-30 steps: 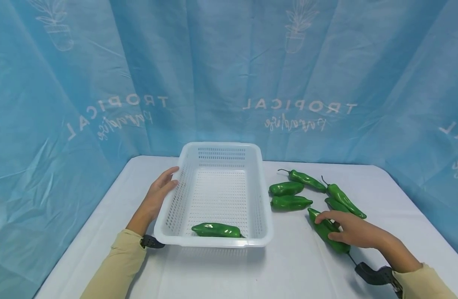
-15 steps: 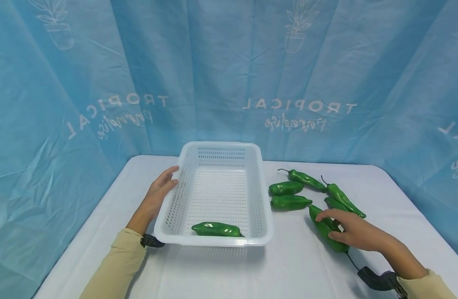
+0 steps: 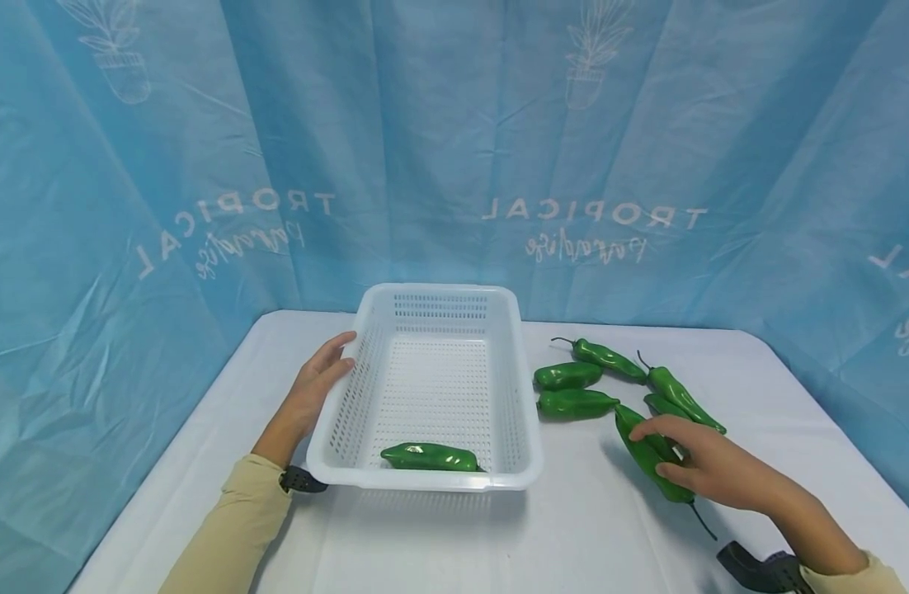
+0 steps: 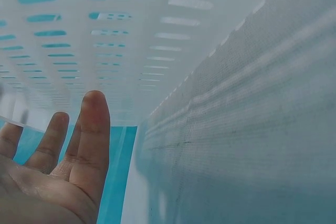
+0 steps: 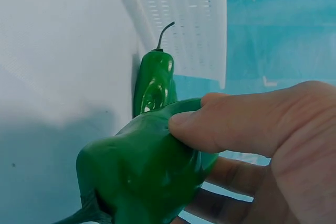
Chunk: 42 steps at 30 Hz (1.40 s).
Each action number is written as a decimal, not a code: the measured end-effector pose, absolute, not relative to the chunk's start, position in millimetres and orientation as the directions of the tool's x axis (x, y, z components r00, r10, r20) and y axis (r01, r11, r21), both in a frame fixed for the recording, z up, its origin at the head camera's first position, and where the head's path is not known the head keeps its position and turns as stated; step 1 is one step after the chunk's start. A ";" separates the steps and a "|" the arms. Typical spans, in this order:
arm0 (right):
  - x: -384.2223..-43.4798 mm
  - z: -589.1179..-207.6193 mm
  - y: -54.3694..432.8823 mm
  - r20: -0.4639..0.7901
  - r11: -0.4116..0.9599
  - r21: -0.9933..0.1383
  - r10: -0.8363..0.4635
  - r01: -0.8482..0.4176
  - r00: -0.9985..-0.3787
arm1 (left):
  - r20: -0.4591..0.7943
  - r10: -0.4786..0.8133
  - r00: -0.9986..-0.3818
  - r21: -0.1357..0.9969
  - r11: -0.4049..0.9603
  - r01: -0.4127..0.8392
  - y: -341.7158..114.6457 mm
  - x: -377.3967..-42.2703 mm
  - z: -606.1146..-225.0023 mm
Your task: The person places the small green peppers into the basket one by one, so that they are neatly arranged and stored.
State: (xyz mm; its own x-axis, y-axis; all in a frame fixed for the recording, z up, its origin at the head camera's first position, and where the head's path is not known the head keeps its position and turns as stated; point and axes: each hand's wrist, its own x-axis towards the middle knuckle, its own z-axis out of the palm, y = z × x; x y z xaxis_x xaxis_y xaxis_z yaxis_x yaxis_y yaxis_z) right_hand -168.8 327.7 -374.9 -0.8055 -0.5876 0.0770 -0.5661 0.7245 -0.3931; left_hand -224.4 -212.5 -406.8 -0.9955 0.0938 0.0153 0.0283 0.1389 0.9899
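Observation:
My right hand (image 3: 710,462) pinches a green chili pepper (image 3: 647,462) between thumb and fingers at the right of the table. In the right wrist view the thumb lies across this green chili pepper (image 5: 139,171), its stem pointing to the lower left. My left hand (image 3: 312,396) touches the outer left side of a white plastic basket (image 3: 532,429). Its fingers look straight against the perforated basket wall (image 4: 73,77) in the left wrist view. One green chili pepper (image 3: 430,456) lies in the basket at the front.
Several more green chili peppers lie between basket and right hand, including one with a long stem (image 3: 685,396) and one close to the basket (image 3: 576,403). A white cloth (image 3: 425,553) covers the table. Blue printed curtains (image 3: 425,165) stand behind and beside it.
My right hand and the chili pepper it holds have shifted slightly; the wrist has moved a little right and down. The left hand, the basket and the other peppers look unmoved.

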 end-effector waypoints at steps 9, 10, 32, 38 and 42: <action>-166.6 -356.7 323.6 -0.002 0.785 -0.286 -0.574 -0.550 -0.819 | 0.018 0.093 -0.996 0.988 0.149 0.032 -212.2 -224.8 -407.5; -166.2 -354.7 323.2 -0.003 0.788 -0.279 -0.573 -0.549 -0.820 | 0.020 0.094 -0.995 0.989 0.145 0.034 -212.5 -225.0 -407.6; -166.3 -323.8 303.5 0.055 0.711 -0.216 -0.676 -0.669 -0.735 | 0.040 0.110 -0.993 0.990 0.130 0.054 -212.2 -226.0 -408.7; -169.8 -312.7 291.9 0.055 0.692 -0.167 -0.705 -0.702 -0.707 | 0.039 0.102 -0.994 0.989 0.139 0.053 -212.1 -225.0 -406.7; -171.0 -304.5 281.2 0.021 0.698 -0.160 -0.704 -0.698 -0.710 | 0.032 0.100 -0.994 0.989 0.142 0.046 -212.4 -225.3 -407.2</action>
